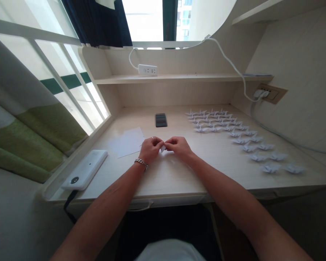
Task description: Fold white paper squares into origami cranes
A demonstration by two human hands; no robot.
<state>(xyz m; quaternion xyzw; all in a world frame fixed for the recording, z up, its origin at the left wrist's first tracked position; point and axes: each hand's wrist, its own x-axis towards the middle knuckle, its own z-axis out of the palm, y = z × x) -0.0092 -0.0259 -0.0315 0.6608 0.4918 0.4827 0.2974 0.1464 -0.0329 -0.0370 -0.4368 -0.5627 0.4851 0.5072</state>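
Note:
My left hand (151,148) and my right hand (178,145) meet over the middle of the pale desk (179,174). Both pinch a small folded piece of white paper (163,148) between their fingertips; most of it is hidden by the fingers. The left wrist wears a chain bracelet and one finger carries a ring. Just left of the hands lie loose white paper sheets (126,143).
Several folded white paper cranes (233,132) lie in rows across the right half of the desk. A dark phone (161,120) lies at the back, a white power bank (84,169) at the left edge. A power strip (147,69) sits on the shelf; a white cable (239,74) runs to a wall socket.

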